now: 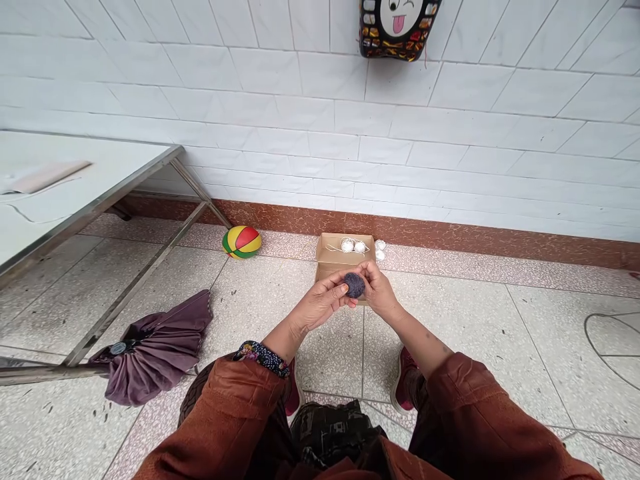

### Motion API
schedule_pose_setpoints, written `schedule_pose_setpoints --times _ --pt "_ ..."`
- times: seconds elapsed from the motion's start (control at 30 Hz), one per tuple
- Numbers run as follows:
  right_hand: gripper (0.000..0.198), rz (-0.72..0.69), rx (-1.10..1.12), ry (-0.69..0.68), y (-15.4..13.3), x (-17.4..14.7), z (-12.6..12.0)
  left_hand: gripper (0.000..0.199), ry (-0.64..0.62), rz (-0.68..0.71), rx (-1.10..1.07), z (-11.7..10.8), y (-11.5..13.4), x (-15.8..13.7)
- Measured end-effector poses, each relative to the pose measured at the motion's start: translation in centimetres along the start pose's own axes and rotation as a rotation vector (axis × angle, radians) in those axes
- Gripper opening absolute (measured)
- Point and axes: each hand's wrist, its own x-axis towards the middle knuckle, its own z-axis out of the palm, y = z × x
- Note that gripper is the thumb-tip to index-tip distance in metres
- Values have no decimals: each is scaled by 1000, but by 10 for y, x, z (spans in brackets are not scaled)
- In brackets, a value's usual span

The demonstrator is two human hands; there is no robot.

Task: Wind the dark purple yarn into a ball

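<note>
Just below frame centre, the near-round ball shows no clear long axis, held by the left hand while the right hand meets its right side, grip unclear.

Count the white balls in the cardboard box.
2: one white ball toward the far side of the cardboard box, another just right of it. The left hand and right hand partly cover the box; more may be hidden.

hands partly hide yarn ball; black basket cropped above
</note>
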Motion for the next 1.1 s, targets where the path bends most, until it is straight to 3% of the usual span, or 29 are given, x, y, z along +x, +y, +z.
schedule_pose_setpoints --times 0.23,0.4,0.5,0.6,0.77,0.87,1.1 --pt "18 -33 -181 -96 -4 -1 -4 40 228 -3 4 -13 3 6" --pt "24 -51 -87 -278 -16 -5 -11 42 400 14 303 -23 5 10" --pt "25 9 60 -310 -22 -5 -16 40 385 61 571 -22 5 11" --pt "28 43 162 -230 -23 -1 -21 40 258 70 692 -17 1 10" --pt "27 56 128 -121 -14 7 -21 69 93 47 455 -4 0 5" --pt "27 87 125 -114 -9 7 -16 56 71 55 311 -2 3 5" --pt "24 3 -40 -158 -8 0 -7 33 249 45 23 -11 0 8"
